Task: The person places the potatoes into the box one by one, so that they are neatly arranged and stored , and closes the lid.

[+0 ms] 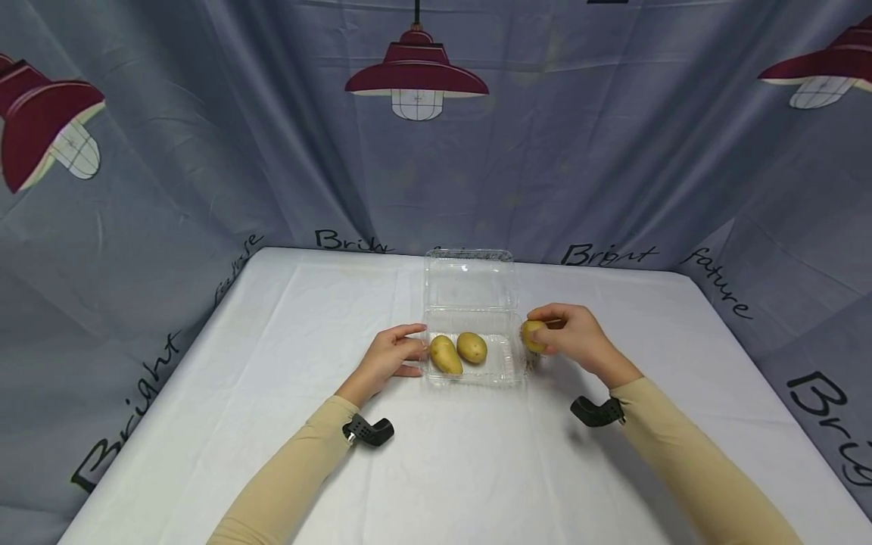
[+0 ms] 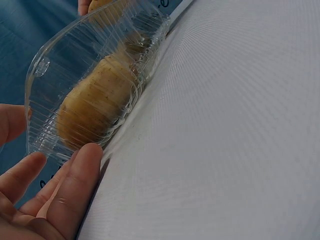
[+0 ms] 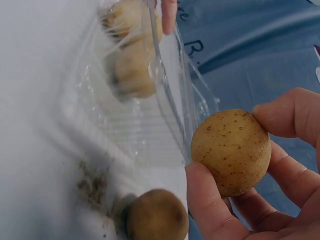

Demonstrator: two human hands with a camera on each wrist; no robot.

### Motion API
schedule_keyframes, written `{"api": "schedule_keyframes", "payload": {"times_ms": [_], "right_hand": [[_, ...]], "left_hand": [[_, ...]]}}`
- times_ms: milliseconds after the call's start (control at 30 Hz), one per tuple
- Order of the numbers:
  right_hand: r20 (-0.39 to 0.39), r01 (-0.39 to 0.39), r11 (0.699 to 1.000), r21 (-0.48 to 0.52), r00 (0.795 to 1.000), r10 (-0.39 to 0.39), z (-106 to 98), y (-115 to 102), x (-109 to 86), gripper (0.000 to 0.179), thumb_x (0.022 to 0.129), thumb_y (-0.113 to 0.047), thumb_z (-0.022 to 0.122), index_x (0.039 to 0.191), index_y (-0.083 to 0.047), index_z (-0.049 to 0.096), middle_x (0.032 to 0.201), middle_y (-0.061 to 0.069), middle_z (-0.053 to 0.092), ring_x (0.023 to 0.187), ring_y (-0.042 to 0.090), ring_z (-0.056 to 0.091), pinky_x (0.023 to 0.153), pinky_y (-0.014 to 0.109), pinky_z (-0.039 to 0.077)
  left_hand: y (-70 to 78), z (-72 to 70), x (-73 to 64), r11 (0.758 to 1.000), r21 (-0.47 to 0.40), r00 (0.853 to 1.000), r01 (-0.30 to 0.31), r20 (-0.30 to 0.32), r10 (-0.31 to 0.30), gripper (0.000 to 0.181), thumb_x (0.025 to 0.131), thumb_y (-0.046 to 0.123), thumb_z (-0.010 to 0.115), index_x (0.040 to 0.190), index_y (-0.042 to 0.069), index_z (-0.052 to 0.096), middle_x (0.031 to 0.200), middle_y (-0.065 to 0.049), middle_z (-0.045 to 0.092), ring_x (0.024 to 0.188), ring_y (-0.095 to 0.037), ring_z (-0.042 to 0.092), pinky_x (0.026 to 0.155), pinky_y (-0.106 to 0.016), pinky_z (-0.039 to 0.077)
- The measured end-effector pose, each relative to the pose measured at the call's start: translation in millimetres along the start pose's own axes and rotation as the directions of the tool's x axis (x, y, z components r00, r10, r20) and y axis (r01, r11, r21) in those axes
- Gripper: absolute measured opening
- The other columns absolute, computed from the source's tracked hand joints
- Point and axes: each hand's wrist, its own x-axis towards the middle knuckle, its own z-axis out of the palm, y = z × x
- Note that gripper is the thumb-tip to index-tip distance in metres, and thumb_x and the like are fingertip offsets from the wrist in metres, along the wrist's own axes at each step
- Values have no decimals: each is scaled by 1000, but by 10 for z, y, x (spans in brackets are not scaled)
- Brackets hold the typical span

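A clear plastic clamshell box [image 1: 502,359] lies with its lid [image 1: 470,284] folded back. Two potatoes sit inside: an elongated potato [image 1: 446,356] by the left wall and a rounder potato [image 1: 471,347] beside it. My left hand [image 1: 390,353] is at the box's left side, its extended fingers [image 2: 82,182] right against the wall and rim. Between thumb and fingers, my right hand [image 1: 575,337] pinches a round potato [image 3: 231,151] just outside the right wall. Below that hand, another potato [image 3: 157,216] rests on the table, seen in the right wrist view.
Dark crumbs of soil [image 3: 92,186] are scattered on the white tablecloth [image 1: 436,462] near the box's right side. A grey-blue curtain [image 1: 579,151] printed with lamps and lettering hangs behind the table and along its sides.
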Motion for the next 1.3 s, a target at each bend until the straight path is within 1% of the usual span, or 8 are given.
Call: {"api": "schedule_keyframes", "payload": {"times_ms": [100,267,367,533,733,1033,1167,1300], "right_hand": [[10,8,1000,-19,1000,-8,46,-46,34,42,89,-9,67,128,4,65,124,26,66,95,16,65,70,29,63],[36,26,1000,-15,999,-26,141,-137,90,41,89,-11,69,127,3,66,124,26,65,100,22,65,70,30,64],[35,11,999,-33,999,-10,205,-170,138,41,87,-13,70,125,0,68,124,23,66,100,22,66,69,30,63],[44,2,997,-76,999,2,302,-218,194,40,86,-14,68,124,-3,69,123,21,67,100,24,66,72,37,63],[57,39,992,-121,998,-32,404,-273,209,39,84,-12,64,122,-2,70,123,20,67,104,29,66,70,27,59],[60,50,985,-168,997,-40,522,-304,229,35,82,-9,64,116,-2,72,120,19,69,99,28,65,67,26,56],[57,48,976,-213,998,-36,540,-319,212,33,82,-10,65,114,-4,73,119,17,70,101,29,66,71,27,56],[53,49,951,-305,998,-34,564,-343,199,32,82,-15,68,113,-9,75,118,12,72,103,27,68,77,28,54]], "left_hand": [[-3,-3,9,1000,-1,1000,0,1,0,50,95,11,64,144,9,57,117,-14,71,87,-12,71,68,-30,65],[-13,-6,24,1000,-9,1000,7,3,-7,50,95,11,65,144,10,58,117,-13,72,87,-11,71,68,-30,65],[-18,-5,21,1000,-11,1000,3,4,-3,49,95,11,64,144,9,57,119,-15,71,87,-12,71,68,-30,66],[-24,-11,14,1000,-11,1000,-5,14,5,50,96,11,63,146,7,55,121,-17,70,88,-13,71,69,-30,66],[-19,-13,17,1000,-10,1000,1,18,-1,51,96,11,63,146,8,54,122,-16,70,88,-12,71,70,-29,65],[7,-4,-1,1000,0,1000,-7,25,7,51,97,12,63,147,7,54,124,-18,69,88,-11,70,69,-28,65],[0,-7,10,1000,1,1000,-4,29,4,51,97,12,64,147,7,54,124,-17,69,88,-11,70,69,-28,65],[-13,-12,23,1000,2,1000,-6,21,6,51,96,12,63,146,8,55,121,-17,70,87,-11,70,69,-29,65]]}}
